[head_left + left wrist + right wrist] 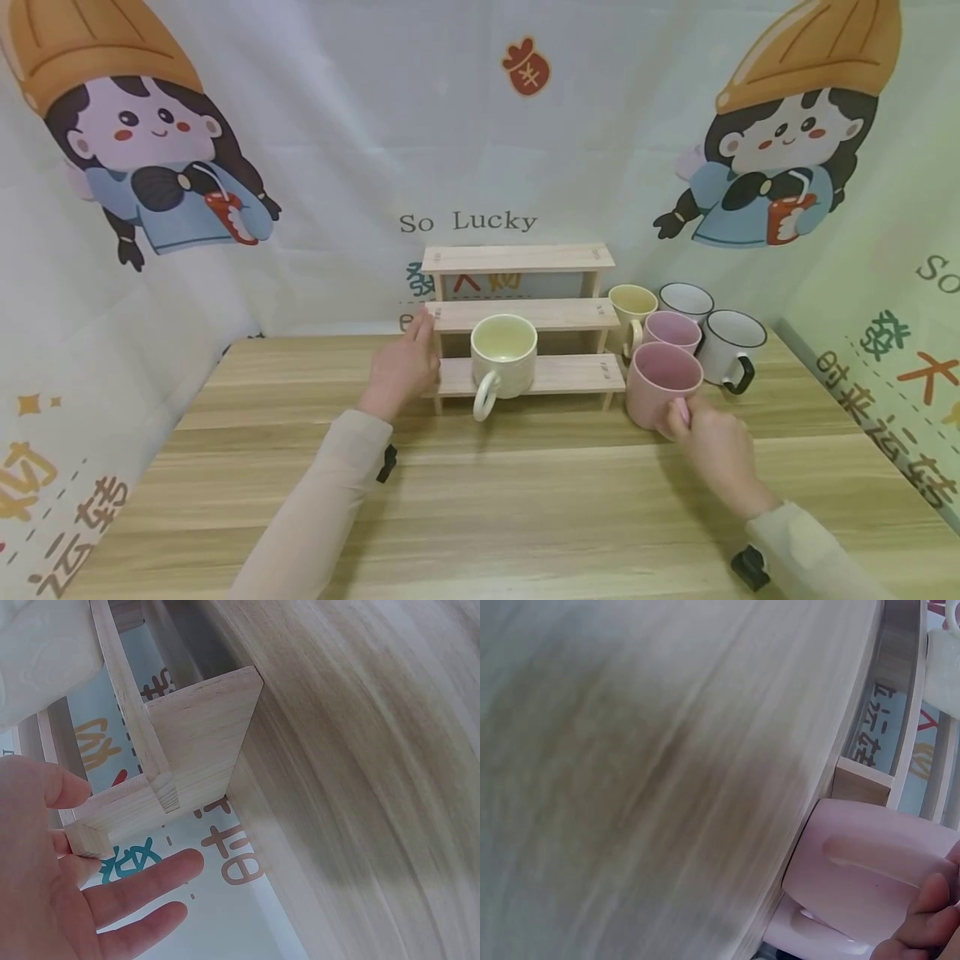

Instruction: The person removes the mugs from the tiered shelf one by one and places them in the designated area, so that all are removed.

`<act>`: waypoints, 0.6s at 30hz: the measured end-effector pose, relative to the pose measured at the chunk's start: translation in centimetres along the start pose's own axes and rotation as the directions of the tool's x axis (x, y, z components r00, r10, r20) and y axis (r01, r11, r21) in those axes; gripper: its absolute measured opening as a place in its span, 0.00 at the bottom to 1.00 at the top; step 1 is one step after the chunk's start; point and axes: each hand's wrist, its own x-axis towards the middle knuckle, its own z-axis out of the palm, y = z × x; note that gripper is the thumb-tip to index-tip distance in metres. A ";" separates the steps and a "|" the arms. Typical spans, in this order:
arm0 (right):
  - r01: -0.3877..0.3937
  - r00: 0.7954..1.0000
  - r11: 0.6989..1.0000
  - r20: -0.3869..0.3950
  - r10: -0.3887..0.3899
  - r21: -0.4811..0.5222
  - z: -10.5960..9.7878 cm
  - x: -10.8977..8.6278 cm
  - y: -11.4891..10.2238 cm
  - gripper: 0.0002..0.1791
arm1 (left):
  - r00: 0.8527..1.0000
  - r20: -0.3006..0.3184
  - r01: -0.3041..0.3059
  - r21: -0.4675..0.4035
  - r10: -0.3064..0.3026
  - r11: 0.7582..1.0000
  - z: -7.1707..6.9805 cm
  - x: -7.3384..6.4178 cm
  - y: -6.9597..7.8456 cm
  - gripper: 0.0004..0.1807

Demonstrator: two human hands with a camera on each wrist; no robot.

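Observation:
By its handle, my right hand grips a pink mug, close to the right end of a three-step wooden shelf. In the right wrist view, the fingers curl at the handle of that pink mug. My left hand is at the shelf's left end. Its thumb and fingertips pinch the end of a board in the left wrist view, while two other fingers stretch out past it. A pale yellow mug stands on the lowest step, handle toward me.
Behind the held mug stand a second pink mug, a yellow mug and two white dark-rimmed mugs, one with a black handle. The wood-grain table meets a printed cloth backdrop at the back and sides.

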 end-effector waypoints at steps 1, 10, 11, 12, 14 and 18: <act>-0.001 1.000 1.000 0.004 0.001 0.001 -0.1 0.0 0.0 0.18 | 1.000 0.003 0.001 -0.002 -0.001 1.000 0.0 0.0 0.0 0.37; -0.028 0.999 1.000 0.040 0.027 0.014 0.0 0.2 0.1 0.18 | 1.000 0.007 0.003 0.008 -0.003 1.000 0.0 -0.1 0.1 0.37; -0.031 0.999 0.999 0.045 0.030 0.014 0.0 0.3 0.1 0.18 | 1.000 0.007 0.003 0.011 -0.004 1.000 0.0 -0.1 0.0 0.37; -0.032 0.998 0.999 0.046 0.031 0.013 0.0 0.3 0.1 0.18 | 1.000 0.005 0.002 0.013 -0.002 1.000 0.0 -0.1 0.0 0.37; -0.022 0.999 1.000 0.046 0.022 0.005 0.0 0.5 0.2 0.19 | 1.000 0.004 0.001 0.014 -0.001 1.000 0.0 -0.1 0.0 0.36; -0.013 0.999 0.998 0.034 0.015 -0.063 -0.5 0.8 0.3 0.20 | 1.000 -0.003 -0.003 0.010 0.003 1.000 0.0 0.0 0.0 0.36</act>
